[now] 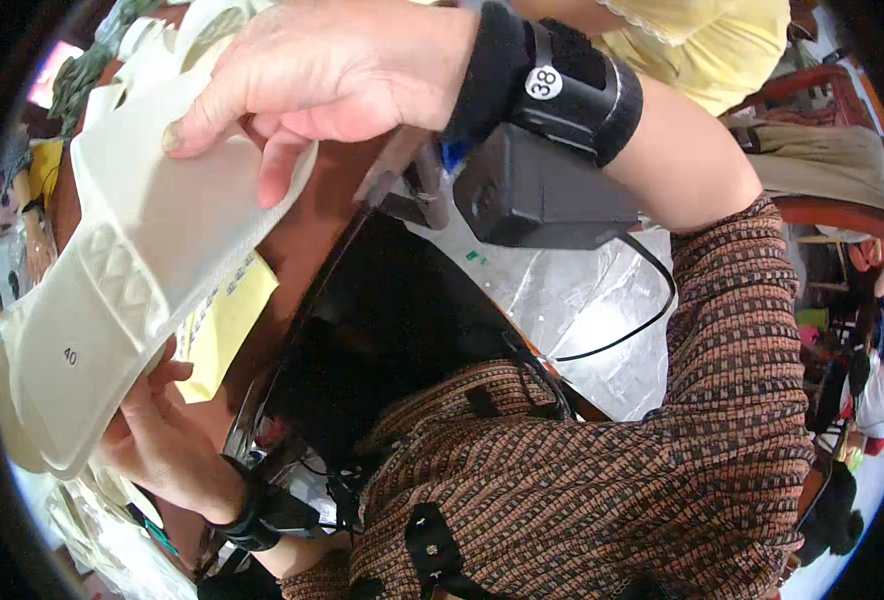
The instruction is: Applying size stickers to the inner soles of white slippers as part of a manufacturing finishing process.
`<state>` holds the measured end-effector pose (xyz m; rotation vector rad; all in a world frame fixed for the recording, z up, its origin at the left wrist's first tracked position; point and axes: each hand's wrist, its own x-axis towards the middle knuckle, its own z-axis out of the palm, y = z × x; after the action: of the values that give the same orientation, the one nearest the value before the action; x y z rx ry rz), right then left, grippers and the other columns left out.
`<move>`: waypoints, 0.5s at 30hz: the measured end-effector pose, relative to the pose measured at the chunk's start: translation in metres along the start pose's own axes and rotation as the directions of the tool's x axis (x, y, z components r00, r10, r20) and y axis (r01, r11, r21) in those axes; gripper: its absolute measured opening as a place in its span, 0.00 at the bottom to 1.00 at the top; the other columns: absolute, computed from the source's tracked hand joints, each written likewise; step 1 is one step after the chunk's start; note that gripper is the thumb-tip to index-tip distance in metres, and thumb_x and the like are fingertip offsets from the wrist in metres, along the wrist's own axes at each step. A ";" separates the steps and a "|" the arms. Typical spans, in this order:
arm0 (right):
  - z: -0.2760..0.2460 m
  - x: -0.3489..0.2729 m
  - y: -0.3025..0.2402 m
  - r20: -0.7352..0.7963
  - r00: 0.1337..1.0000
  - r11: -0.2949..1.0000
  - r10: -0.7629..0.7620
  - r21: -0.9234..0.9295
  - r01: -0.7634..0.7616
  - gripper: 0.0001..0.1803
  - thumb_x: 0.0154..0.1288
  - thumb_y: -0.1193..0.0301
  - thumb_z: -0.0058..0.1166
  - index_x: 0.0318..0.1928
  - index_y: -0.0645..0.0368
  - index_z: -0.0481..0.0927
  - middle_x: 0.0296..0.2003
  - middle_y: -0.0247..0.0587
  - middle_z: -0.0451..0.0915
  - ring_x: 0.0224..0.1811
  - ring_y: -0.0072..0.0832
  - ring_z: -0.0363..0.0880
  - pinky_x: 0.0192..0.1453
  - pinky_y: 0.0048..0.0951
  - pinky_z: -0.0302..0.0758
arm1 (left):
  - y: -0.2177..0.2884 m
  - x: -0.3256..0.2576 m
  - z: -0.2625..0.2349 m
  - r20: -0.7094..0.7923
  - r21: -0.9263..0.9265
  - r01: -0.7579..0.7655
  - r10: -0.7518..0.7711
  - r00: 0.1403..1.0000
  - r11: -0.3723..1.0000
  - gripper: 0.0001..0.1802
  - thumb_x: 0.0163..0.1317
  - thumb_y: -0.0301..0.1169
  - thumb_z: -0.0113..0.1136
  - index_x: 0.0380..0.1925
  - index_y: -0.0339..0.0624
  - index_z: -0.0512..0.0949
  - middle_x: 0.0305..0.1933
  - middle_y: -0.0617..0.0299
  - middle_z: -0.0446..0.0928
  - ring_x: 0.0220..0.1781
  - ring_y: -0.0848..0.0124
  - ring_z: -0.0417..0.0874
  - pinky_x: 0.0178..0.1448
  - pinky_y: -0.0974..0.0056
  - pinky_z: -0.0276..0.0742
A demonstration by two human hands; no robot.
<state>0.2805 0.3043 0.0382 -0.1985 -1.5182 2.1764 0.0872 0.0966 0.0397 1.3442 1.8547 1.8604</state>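
Observation:
A white moulded shoe sole (132, 270) with a ribbed tread pattern is held up close to the camera. My left hand (157, 440) supports its lower end from beneath. My right hand (312, 80) grips its upper edge, fingers curled over the rim. On my right wrist sits a black strap with a black box-shaped device (542, 185) and a trailing cable.
A yellow paper slip (224, 325) lies on the brown table under the sole. A black tray-like object (382, 320) and a clear plastic sheet (582, 300) lie beside it. More white soles (102, 530) are stacked at lower left. Another person in yellow (702, 45) stands at the top.

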 end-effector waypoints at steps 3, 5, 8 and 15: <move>-0.004 -0.018 0.004 -0.182 0.983 0.999 -0.034 -0.022 0.030 0.16 0.61 0.67 0.64 0.38 0.71 0.83 0.38 0.47 0.84 0.33 0.34 0.84 0.37 0.36 0.82 | -0.010 0.010 0.003 0.067 -0.068 0.023 -0.019 0.998 0.997 0.17 0.68 0.26 0.57 0.52 0.23 0.73 0.40 0.43 0.84 0.29 0.63 0.86 0.34 0.65 0.80; -0.009 -0.038 0.000 -0.209 0.976 0.998 -0.062 0.000 0.064 0.16 0.61 0.66 0.64 0.37 0.70 0.83 0.37 0.46 0.83 0.32 0.33 0.83 0.36 0.35 0.82 | -0.009 0.014 0.009 0.113 -0.081 0.041 -0.032 0.993 0.996 0.18 0.68 0.26 0.57 0.54 0.24 0.72 0.40 0.43 0.84 0.29 0.62 0.86 0.35 0.65 0.80; -0.020 -0.063 -0.005 -0.233 0.966 0.993 -0.111 0.011 0.117 0.14 0.61 0.68 0.63 0.38 0.70 0.82 0.36 0.46 0.83 0.30 0.34 0.84 0.34 0.33 0.81 | -0.004 0.020 0.020 0.178 -0.109 0.052 -0.032 0.984 0.993 0.21 0.68 0.25 0.56 0.57 0.23 0.68 0.40 0.43 0.83 0.29 0.62 0.86 0.39 0.64 0.82; -0.036 -0.082 -0.002 0.133 0.782 0.371 -0.608 -0.824 0.429 0.19 0.55 0.80 0.57 0.49 0.66 0.81 0.35 0.45 0.86 0.37 0.35 0.89 0.37 0.32 0.81 | 0.008 0.023 0.049 0.229 0.006 -0.053 0.050 0.972 0.999 0.26 0.67 0.25 0.59 0.62 0.22 0.65 0.42 0.40 0.82 0.29 0.62 0.85 0.41 0.62 0.84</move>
<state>0.3663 0.2979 0.0145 -0.1774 -2.0220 0.7716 0.1115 0.1451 0.0479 1.5512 1.7328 1.6387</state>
